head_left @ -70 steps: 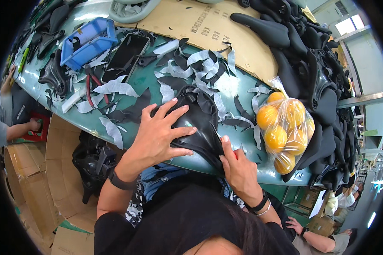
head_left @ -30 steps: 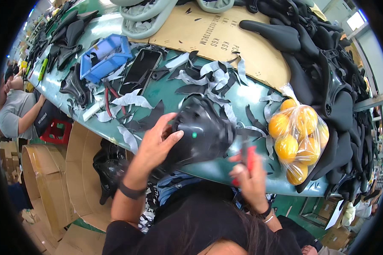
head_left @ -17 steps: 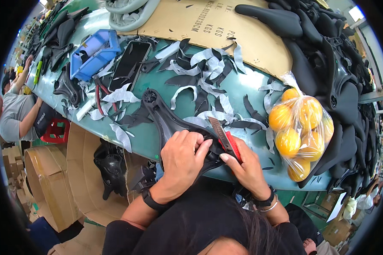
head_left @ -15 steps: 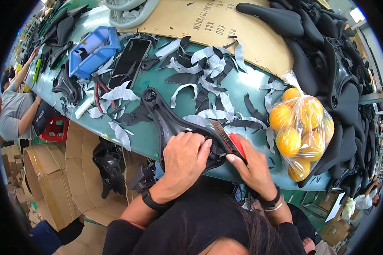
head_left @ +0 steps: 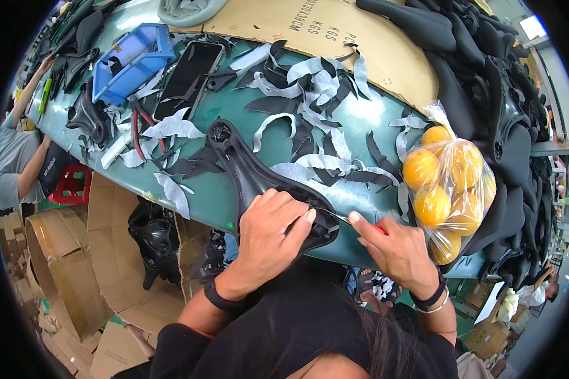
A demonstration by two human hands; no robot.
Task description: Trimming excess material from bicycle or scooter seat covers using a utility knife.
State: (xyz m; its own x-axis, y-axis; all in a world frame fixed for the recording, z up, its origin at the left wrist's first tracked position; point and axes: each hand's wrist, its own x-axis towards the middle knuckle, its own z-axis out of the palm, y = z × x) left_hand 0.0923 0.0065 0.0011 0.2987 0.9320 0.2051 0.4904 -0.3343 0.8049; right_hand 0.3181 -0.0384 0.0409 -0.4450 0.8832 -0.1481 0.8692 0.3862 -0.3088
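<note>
A black bicycle saddle lies underside up at the near edge of the green table, its narrow nose pointing away to the left. My left hand is closed over its wide rear part, holding it against the table. In my right hand, just to the right, is a red utility knife. Its blade reaches left to the saddle's rear edge, beside my left thumb; most of the handle is hidden in my fist. Strips of black and grey cover fabric are strewn beyond the saddle.
A clear bag of oranges sits to the right, beside heaped black saddles. At the left are a blue bin, a phone and red-handled pliers. A cardboard box stands below the table edge; another person works far left.
My right hand has moved right and slightly down, and the knife has swung from slanting across the saddle's edge to pointing left at it. My left hand stays on the saddle.
</note>
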